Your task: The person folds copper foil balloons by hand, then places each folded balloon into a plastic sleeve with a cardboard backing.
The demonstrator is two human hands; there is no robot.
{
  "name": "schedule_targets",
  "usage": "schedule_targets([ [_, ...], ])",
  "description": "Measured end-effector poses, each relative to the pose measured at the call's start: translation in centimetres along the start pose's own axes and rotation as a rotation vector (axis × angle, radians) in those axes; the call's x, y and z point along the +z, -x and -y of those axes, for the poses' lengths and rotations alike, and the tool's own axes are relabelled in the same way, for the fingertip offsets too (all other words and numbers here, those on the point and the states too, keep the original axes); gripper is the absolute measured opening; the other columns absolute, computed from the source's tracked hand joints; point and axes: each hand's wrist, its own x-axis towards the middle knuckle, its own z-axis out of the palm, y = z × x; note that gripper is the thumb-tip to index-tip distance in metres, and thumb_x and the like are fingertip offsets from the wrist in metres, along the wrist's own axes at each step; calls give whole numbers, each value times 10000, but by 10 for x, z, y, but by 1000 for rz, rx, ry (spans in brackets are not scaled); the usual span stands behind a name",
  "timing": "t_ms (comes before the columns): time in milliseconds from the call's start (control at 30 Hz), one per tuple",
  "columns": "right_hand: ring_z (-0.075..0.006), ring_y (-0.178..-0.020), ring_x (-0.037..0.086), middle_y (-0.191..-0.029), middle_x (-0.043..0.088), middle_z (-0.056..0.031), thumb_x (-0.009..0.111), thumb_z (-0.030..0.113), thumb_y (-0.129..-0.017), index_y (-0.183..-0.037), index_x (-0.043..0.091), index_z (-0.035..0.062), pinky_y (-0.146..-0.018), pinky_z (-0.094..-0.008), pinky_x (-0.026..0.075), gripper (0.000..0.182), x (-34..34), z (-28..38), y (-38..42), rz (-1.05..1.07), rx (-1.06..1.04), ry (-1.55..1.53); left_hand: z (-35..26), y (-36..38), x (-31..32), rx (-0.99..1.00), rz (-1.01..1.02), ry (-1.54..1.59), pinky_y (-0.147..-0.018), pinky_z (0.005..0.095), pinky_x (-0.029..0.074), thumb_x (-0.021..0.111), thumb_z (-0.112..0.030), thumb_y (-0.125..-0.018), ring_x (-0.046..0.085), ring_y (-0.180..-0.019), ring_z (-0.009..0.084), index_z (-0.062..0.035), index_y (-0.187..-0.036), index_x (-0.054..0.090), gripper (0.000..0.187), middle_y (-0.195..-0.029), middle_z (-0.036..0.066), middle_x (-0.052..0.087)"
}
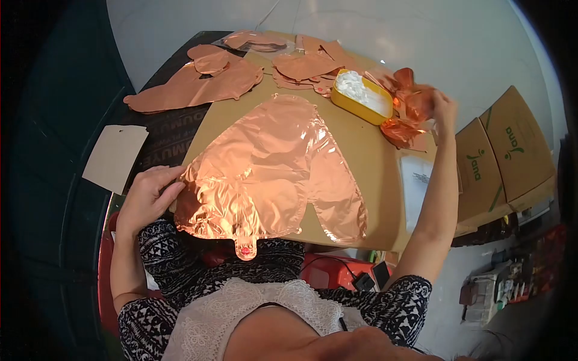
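Note:
A large flat copper-coloured foil balloon (259,162) lies across the near part of the cardboard-covered table, its tail with a small red mark overhanging the front edge. On its left edge, my left hand (149,194) pinches the foil between thumb and fingers. At the far right, my right hand (444,114) is closed at a bunch of shiny crumpled copper foil (414,105); the fingertips are slightly blurred and partly hidden. Just left of that foil stands a yellow tub (378,118) with white powder or a white wad inside.
Flat copper foil balloons (198,87) lie at the back left, with more foil pieces (307,65) at the back middle. A clear bag (256,42) holds others. A white card (115,157) sits at left, a white packet (415,186) at right. Cardboard boxes (506,150) stand beyond.

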Motion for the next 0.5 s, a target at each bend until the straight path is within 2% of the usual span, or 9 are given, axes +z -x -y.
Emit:
schedule_targets([
  [33,-116,-753,633,-799,696,-76,617,170,-897,-1029,710,-29,-672,-253,490,256,6,9,7,34,44,84,-3,-3,1,11,3,7,-721,361,502,638,-99,-840,655,-799,320,28,-1103,660,292,-882,216,669],
  [100,-130,-764,648,-819,715,-87,615,175,-895,-1032,706,-26,-687,-265,499,260,13,15,12,50,5,228,-5,-9,8,48,17,29,-704,361,502,639,-109,-843,656,-773,318,27,-1097,663,289,-872,216,670],
  [167,-142,-751,657,-829,729,-96,613,187,-893,-1022,705,-16,-687,-279,507,257,25,14,13,16,-155,335,-10,-16,9,57,54,62,-694,359,505,641,-125,-846,659,-758,315,28,-1092,664,290,-867,217,672],
  [233,-143,-743,662,-837,731,-95,602,197,-899,-1016,708,4,-690,-287,509,249,34,34,27,62,-191,393,-25,-26,11,45,117,118,-691,356,508,644,-145,-850,664,-754,314,31,-1088,664,297,-868,217,675],
  [267,-144,-739,665,-841,733,-94,596,201,-902,-1013,709,14,-691,-291,510,245,39,46,36,83,-210,423,-34,-34,10,30,180,175,-726,343,518,636,-180,-882,687,-811,276,31,-1073,669,287,-857,203,683],
  [367,-170,-759,679,-846,726,-120,581,206,-911,-1021,714,36,-695,-292,512,243,54,71,67,172,-232,388,-49,-61,17,56,357,343,-815,326,525,541,-168,-942,684,-923,239,72,-1098,651,307,-997,187,700],
  [400,-229,-729,681,-840,708,-140,590,182,-898,-986,720,49,-676,-310,513,205,57,68,76,166,-328,450,-52,-71,26,-3,391,498,-851,334,519,504,-214,-964,677,-951,251,79,-1136,626,360,-1026,190,691],
  [467,-161,-541,610,-674,647,-115,585,95,-907,-999,700,10,-505,-289,460,170,63,88,117,186,-734,583,-54,-94,51,-123,460,808,-922,351,507,430,-304,-1009,663,-1007,275,92,-1211,576,468,-1085,195,673],
  [500,-195,-582,632,-718,653,-128,599,70,-888,-989,691,16,-517,-301,472,147,66,98,136,184,-833,590,-57,-105,61,-183,518,916,-935,362,494,423,-390,-994,637,-1052,291,93,-1247,538,557,-1154,211,630],
])
